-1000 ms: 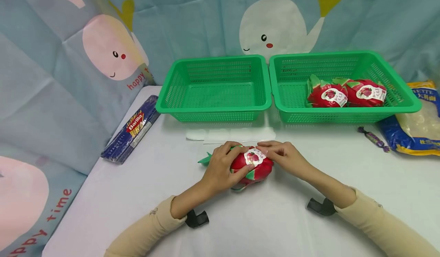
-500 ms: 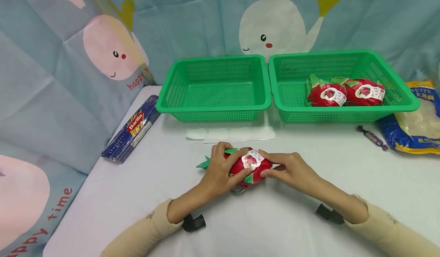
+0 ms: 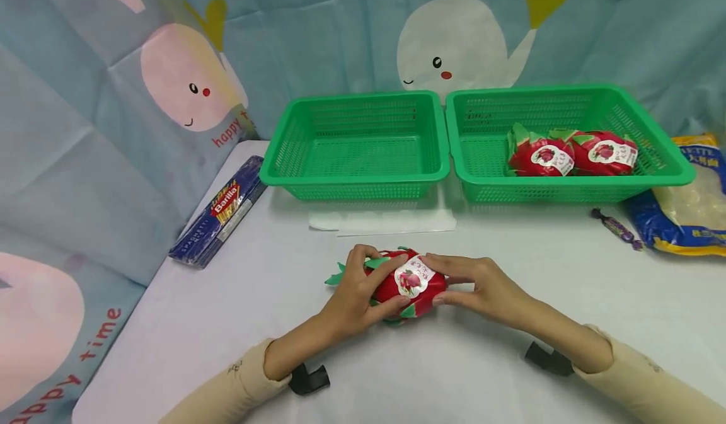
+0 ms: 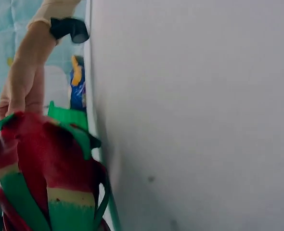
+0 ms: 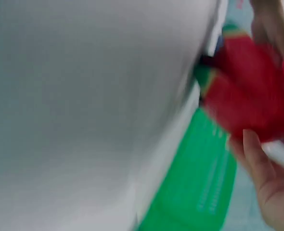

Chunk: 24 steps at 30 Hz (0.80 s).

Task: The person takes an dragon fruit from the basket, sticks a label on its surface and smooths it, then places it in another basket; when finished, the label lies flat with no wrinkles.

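A red dragon fruit (image 3: 416, 285) with green-tipped scales and a white printed label (image 3: 413, 276) is between both hands in the head view. My left hand (image 3: 358, 290) grips its leafy end, fingers over the far side and thumb on the near side. At the opposite end, my right hand (image 3: 490, 285) holds it between thumb and fingers. The left wrist view shows the scaly side of the dragon fruit (image 4: 41, 163), with the other hand behind it. In the blurred right wrist view, fingertips (image 5: 251, 142) touch the dragon fruit (image 5: 250, 91).
Behind the hands lies a white paper strip (image 3: 391, 222). Two green baskets stand at the back: the left basket (image 3: 354, 181) and the right basket (image 3: 567, 191), which holds two labelled dragon fruits (image 3: 605, 159). A spaghetti pack (image 3: 221, 213), a wrapped candy (image 3: 617, 229) and a pasta bag (image 3: 692, 203) lie around.
The right hand has gone from touching the label's edge to holding the dragon fruit's right end. The fruit has turned slightly, its label shifting left and nearer, and the left hand moved with it.
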Each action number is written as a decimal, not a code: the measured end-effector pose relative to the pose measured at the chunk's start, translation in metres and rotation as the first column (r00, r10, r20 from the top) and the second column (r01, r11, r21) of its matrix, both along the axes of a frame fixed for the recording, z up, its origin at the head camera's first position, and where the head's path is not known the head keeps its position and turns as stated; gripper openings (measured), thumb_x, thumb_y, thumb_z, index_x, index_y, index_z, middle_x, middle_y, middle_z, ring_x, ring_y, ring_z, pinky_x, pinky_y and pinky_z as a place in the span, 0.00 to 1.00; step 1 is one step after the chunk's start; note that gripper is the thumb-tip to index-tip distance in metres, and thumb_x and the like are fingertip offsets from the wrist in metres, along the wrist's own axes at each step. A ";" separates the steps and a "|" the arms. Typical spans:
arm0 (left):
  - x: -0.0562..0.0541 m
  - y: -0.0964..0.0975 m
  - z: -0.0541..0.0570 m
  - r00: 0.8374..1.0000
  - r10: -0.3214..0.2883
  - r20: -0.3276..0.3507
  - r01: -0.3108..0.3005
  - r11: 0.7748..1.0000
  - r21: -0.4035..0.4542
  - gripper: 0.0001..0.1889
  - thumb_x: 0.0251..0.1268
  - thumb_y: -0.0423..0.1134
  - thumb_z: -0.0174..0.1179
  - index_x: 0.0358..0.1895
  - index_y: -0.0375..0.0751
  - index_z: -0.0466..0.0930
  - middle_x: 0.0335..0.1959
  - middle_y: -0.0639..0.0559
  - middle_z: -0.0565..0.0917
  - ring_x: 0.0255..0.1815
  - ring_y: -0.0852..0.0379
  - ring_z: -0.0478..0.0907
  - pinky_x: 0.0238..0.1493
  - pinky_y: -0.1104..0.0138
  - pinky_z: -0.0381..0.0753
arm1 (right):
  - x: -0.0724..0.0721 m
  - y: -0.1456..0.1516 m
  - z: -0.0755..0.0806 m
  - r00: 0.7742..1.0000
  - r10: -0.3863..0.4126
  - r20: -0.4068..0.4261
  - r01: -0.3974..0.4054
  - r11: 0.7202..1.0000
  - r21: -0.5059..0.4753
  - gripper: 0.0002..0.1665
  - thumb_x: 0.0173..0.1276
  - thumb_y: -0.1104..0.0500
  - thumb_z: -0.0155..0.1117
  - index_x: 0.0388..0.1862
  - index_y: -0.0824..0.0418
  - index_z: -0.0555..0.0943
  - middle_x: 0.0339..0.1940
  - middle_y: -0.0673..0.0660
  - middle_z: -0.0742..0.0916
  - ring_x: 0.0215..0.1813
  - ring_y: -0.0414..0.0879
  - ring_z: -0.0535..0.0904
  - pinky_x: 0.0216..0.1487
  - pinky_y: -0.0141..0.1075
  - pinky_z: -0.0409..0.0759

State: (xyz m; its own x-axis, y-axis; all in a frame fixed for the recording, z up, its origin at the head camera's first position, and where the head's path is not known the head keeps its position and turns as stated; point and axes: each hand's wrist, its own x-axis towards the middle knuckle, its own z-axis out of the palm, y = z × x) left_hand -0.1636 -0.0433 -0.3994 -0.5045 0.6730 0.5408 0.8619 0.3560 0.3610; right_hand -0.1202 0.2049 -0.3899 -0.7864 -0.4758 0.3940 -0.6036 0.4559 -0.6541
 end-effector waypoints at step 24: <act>-0.008 -0.008 -0.002 0.990 -0.132 -0.042 0.129 0.989 -0.065 0.31 0.60 0.54 0.57 0.60 0.38 0.61 0.59 0.43 0.65 0.62 0.50 0.61 0.55 0.61 0.75 | 0.004 -0.002 0.001 0.967 0.022 -0.255 0.014 0.991 0.135 0.37 0.56 0.54 0.68 0.63 0.65 0.69 0.55 0.61 0.80 0.53 0.49 0.78 0.44 0.28 0.80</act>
